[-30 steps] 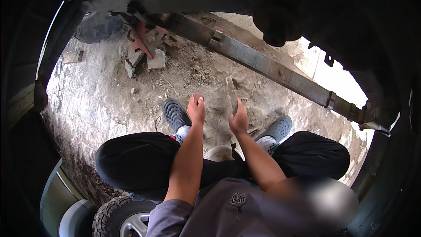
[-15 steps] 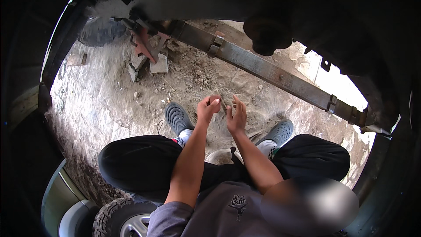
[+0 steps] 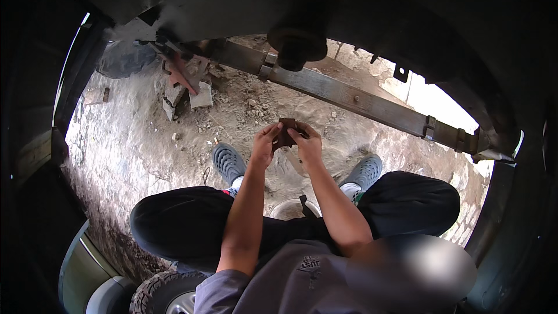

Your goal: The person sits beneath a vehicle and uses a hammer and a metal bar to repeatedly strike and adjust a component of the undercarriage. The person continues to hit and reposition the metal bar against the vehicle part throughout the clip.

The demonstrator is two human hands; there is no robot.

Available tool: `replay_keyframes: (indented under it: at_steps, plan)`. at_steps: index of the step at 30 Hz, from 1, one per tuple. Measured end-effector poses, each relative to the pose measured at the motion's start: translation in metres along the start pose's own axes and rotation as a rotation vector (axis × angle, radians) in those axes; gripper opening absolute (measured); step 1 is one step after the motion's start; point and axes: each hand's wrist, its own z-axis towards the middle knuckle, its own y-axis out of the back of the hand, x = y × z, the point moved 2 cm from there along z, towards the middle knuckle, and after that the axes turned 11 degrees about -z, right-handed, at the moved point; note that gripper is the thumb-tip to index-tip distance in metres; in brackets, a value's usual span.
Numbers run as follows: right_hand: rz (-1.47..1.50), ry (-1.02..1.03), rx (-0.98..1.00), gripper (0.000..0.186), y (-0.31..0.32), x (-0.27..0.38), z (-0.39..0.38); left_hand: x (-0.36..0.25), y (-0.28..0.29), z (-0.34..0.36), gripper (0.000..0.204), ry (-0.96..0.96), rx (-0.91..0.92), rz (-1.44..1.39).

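Note:
A small reddish-brown flat piece point(image 3: 286, 133), which looks like folded sandpaper, is held up between my hands above the dirt floor. My left hand point(image 3: 264, 146) pinches its left side with the thumb on top. On the opposite side, my right hand point(image 3: 308, 145) grips it between thumb and fingers. The fingers under the piece are mostly hidden.
A long metal bar point(image 3: 349, 94) crosses beyond my hands under the dark vehicle body. Far left, a red metal stand point(image 3: 181, 72) sits by broken blocks point(image 3: 201, 96). A tyre point(image 3: 160, 292) lies lower left; a round pale seat point(image 3: 290, 209) shows between my legs.
My right hand, apart with its fingers spread before, has closed on the brown piece beside my left hand. The view has shifted, and the part hanging overhead appears further left.

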Motion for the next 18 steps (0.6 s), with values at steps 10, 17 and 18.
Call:
replay_keyframes:
  at_steps: [10,17,18]
  plan:
    - [-0.307,0.130,-0.184,0.038,0.014,0.009,0.011,-0.009,-0.037,-0.009,0.030,0.049,0.145,-0.097]
    - [-0.142,0.080,0.096,0.038,0.024,-0.006,0.031,-0.014,-0.040,-0.011,0.041,0.038,0.143,0.000]
    - [-0.099,0.060,0.133,0.037,0.026,-0.006,0.031,-0.016,-0.040,-0.012,0.042,0.036,0.145,0.012]
